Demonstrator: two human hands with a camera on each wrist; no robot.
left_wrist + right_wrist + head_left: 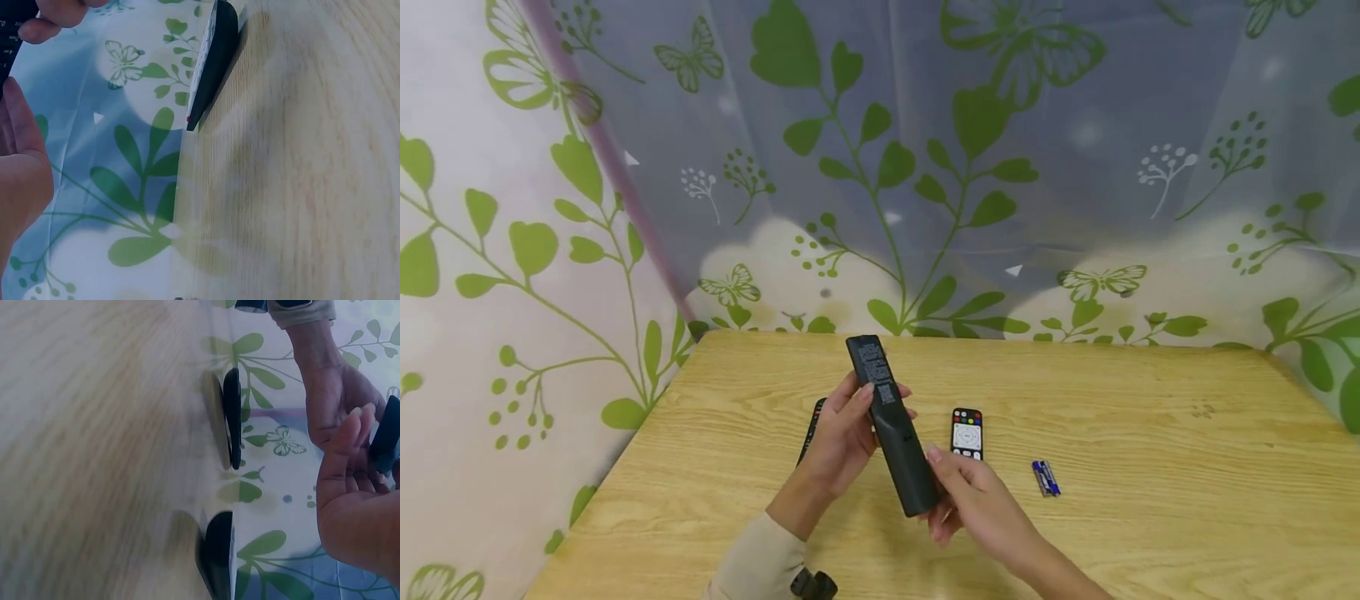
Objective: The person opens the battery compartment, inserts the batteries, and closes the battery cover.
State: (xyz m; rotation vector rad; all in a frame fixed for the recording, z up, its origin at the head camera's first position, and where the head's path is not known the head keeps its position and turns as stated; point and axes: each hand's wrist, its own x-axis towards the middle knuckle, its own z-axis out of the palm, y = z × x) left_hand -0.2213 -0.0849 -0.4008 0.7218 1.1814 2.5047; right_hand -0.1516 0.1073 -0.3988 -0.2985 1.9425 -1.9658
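Note:
A long black remote control (891, 433) is held tilted above the table, its back with printed text facing up. My left hand (842, 437) grips it around the middle, thumb on the back and fingertips showing past the far side. At the lower end, my right hand (973, 504) holds the edge with its thumb on the side and fingers curled beneath. From below, the left wrist view catches the remote's button face (7, 40). In the right wrist view the dark end of the remote (386, 434) sits beside my right hand (353, 481).
Behind the hands lies a small black remote with a white pad (967, 433). Another dark remote (810, 435) is partly hidden by my left hand. To the right, blue batteries (1046, 478) lie together on the wooden table (1150, 467). A leaf-patterned curtain (880, 167) hangs behind.

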